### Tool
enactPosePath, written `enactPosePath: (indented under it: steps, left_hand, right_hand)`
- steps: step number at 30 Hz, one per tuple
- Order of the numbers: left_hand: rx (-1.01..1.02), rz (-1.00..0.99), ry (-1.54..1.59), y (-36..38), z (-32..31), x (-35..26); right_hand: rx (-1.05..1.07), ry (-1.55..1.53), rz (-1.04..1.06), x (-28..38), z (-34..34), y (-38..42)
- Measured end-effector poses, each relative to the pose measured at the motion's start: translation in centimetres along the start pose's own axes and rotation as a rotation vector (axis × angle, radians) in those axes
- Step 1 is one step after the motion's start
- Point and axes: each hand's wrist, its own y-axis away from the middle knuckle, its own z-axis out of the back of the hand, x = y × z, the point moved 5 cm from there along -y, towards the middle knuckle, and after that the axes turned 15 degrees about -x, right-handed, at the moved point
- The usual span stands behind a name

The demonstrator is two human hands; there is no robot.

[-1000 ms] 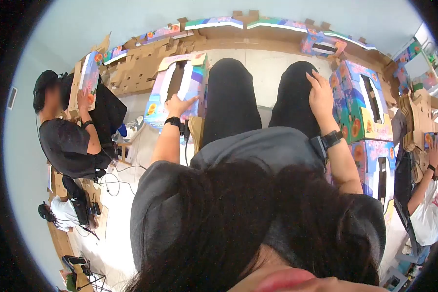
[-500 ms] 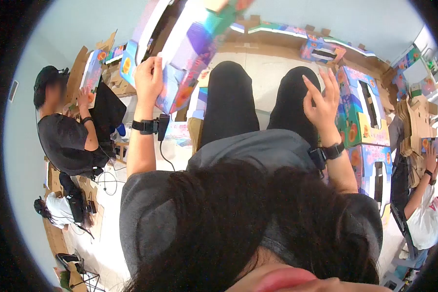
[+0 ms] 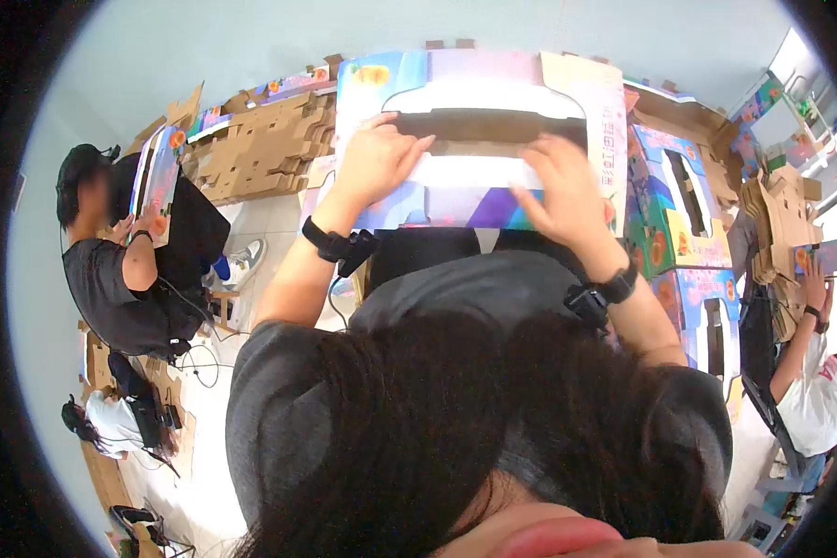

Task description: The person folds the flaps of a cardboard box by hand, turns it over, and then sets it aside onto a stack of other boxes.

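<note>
A printed cardboard box [image 3: 456,74] with a long slot in its upper face sits over my thighs. Orange fruit, blue and purple bands and white flaps show on it. My left hand [image 3: 377,163] grips the slot's left end, its fingers bent over the edge and the thumb pointing along the opening. At the right end, my right hand [image 3: 563,186] holds the near white flap, thumb on the outer face and fingers curled toward the slot. Motion blurs those fingertips slightly. The inside of the box is mostly hidden.
Two similar printed boxes [image 3: 684,181] are stacked at my right, beside folded brown cardboard [image 3: 781,223]. Flat brown sheets [image 3: 270,144] lie at the far left. A person in black [image 3: 126,279] handles another box at left; a person in white [image 3: 814,400] is at right.
The box has swung from my raised left hand down across my thighs, slot facing up. My right hand, free and spread before, has come onto the box's right side.
</note>
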Motion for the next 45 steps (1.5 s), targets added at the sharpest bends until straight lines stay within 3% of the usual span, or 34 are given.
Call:
enactPosePath:
  steps: [3, 12, 15, 18, 21, 22, 23, 26, 28, 31, 35, 38, 45]
  left_hand:
    - [0.042, -0.016, 0.030, 0.0, -0.2, -0.2]
    - [0.038, -0.023, 0.022, 2.7, 0.3, -5.4]
    - [0.041, 0.076, 0.031, 4.1, 0.5, -6.8]
    - [-0.032, 0.079, 0.031, 5.0, 0.4, -7.0]
    - [-0.103, 0.042, 0.034, 6.2, 0.7, -7.8]
    - [-0.107, 0.035, 0.037, 6.7, 0.8, -8.1]
    - [-0.110, 0.027, 0.042, 7.1, 0.9, -8.4]
    - [-0.169, -0.010, 0.015, 9.1, 0.8, -9.3]
    - [-0.108, 0.042, 0.075, 9.1, 1.5, -10.1]
    - [-0.207, 0.099, 0.265, 7.4, 3.4, -10.9]
    - [0.092, 0.129, 0.859, 3.6, 4.7, -11.5]
    - [0.427, 0.379, 1.208, 2.8, 5.0, -12.3]
    - [-0.121, 0.049, 0.478, 3.7, 4.4, -11.3]
  right_hand:
    - [0.168, 0.062, -0.085, -0.1, -1.3, 1.0]
    - [0.077, 0.031, -0.037, 2.4, 0.3, 2.0]
    - [0.056, -0.089, -0.026, 2.9, 1.8, 2.4]
    - [-0.087, -0.141, 0.056, 3.4, 4.2, 1.2]
    - [-0.257, 0.003, 0.107, 3.3, 7.0, -1.2]
    - [-0.401, 0.009, 0.129, 2.5, 7.8, -1.6]
    - [-0.402, -0.125, 0.129, 2.5, 8.8, -4.2]
    - [-0.399, 0.327, 0.079, 2.3, 8.6, -5.4]
    - [-0.342, 0.393, 0.031, 2.7, 8.2, -5.0]
    - [-0.368, 0.381, -0.021, 2.9, 8.0, -4.7]
    - [-0.373, 0.366, -0.017, 2.6, 8.3, -4.8]
    - [-0.379, 0.402, -0.008, 2.5, 7.9, -4.8]
    - [-0.408, 0.371, 0.004, 0.2, 6.5, -5.6]
